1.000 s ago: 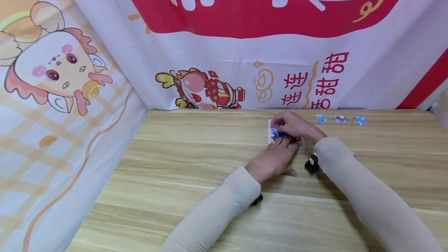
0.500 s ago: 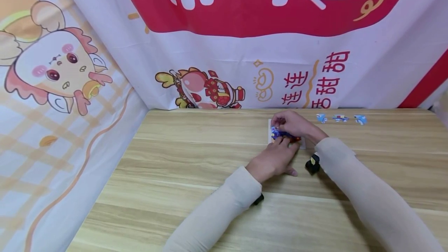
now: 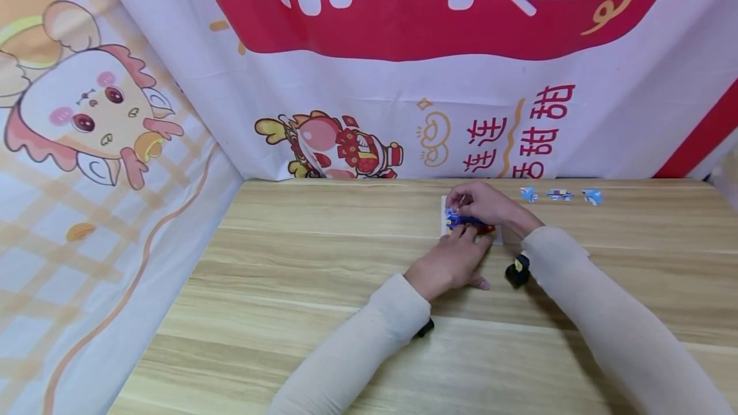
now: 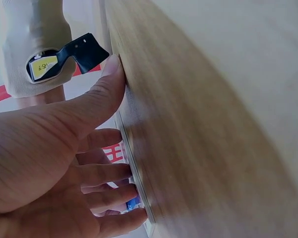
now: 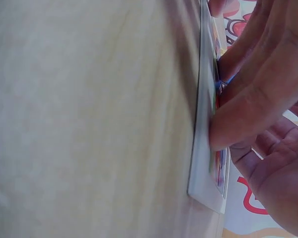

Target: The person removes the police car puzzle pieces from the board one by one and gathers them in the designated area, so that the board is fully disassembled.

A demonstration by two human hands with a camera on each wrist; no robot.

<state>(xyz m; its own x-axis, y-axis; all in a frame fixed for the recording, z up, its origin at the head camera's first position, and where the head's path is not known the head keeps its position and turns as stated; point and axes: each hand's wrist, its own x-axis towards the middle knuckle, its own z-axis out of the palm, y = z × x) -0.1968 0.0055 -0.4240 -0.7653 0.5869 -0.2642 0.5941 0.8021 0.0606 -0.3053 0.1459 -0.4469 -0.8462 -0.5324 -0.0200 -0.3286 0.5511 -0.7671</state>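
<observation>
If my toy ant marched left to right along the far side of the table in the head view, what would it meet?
White-edged picture board, with the left hand and right hand over it → light-blue puzzle piece → middle piece with some red → another light-blue piece.

Wide lane over table (image 3: 288, 261), ctr-left! Ctr-right's jammed: L hand (image 3: 451, 264), R hand (image 3: 481, 203) at board (image 3: 499, 236); R sleeve (image 3: 617, 319) bars lower R; puzzle pcs (image 3: 559, 195) upper R; cloth (image 3: 346, 82) walls top.
</observation>
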